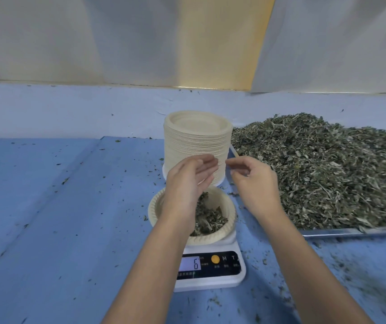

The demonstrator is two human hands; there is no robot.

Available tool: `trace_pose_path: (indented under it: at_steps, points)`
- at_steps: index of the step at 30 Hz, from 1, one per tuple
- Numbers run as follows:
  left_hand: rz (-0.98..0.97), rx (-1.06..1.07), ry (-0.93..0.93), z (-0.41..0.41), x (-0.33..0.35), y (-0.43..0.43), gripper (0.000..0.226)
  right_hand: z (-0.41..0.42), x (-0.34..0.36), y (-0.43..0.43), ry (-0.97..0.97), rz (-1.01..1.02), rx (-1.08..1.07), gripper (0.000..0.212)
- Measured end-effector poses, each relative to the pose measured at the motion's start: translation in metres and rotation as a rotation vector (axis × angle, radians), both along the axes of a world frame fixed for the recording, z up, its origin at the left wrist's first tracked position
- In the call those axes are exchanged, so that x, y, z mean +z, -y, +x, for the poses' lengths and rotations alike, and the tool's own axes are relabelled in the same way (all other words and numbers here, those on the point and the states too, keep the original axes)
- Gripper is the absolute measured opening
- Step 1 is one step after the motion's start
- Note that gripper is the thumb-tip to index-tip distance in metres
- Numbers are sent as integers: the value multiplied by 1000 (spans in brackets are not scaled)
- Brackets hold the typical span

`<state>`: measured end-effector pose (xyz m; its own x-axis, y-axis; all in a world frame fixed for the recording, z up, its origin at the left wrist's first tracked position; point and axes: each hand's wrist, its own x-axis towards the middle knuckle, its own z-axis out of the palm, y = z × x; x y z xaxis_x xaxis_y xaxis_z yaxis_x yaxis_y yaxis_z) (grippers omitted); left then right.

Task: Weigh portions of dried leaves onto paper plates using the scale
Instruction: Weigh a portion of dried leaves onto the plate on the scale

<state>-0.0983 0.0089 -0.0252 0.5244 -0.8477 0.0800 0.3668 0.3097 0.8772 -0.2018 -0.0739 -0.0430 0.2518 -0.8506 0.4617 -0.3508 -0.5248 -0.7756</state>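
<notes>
scale (pixel 210 273) shows 6 | plate (pixel 211 237) on it, leaves (pixel 210 218) inside | left hand (pixel 187 181) spread flat over plate | right hand (pixel 255 181) loosely curled, nothing in it afaict | plate stack (pixel 196 141) behind | leaf pile (pixel 322 174) on tray (pixel 350 231), far right

Blue table cover (pixel 47 206) across lower frame; pale sheeting (pixel 70 38) with yellow strip (pixel 222 43) along top.

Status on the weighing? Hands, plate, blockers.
Left hand open above plate, leaves in it. Right hand loosely curled, empty. Scale reads 6. Nothing blocking.
</notes>
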Motion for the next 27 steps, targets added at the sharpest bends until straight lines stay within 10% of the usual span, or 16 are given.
trace_pose_path:
  at_steps: [15,27]
  points:
    - [175,-143,-122,-94,-16,52,28,-64,-29,56,-848,151,-138,26]
    - [231,-118,-144,-91,-29,55,29,-68,-28,48,-817,39,-193,16]
